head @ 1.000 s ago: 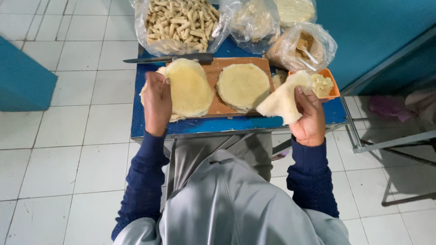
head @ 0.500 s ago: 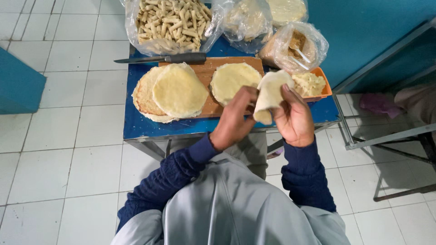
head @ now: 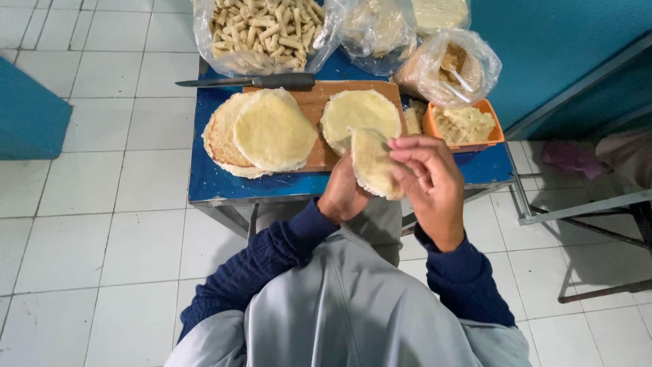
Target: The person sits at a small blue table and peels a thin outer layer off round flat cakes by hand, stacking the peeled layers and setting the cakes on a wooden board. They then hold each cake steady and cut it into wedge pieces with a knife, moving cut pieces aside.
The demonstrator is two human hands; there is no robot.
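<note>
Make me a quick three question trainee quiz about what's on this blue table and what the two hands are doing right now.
1. True or false: both hands hold the folded pale round wrapper above the blue metal table.
2. Where does the black-handled knife lie? A) in the orange plastic tub B) along the far edge of the brown wooden board C) on the floor
3. What fills the clear plastic bag at the far left of the table?

Key:
1. True; the left hand supports it from below and the right hand pinches it.
2. B
3. Many small pale rolled sticks.
</note>
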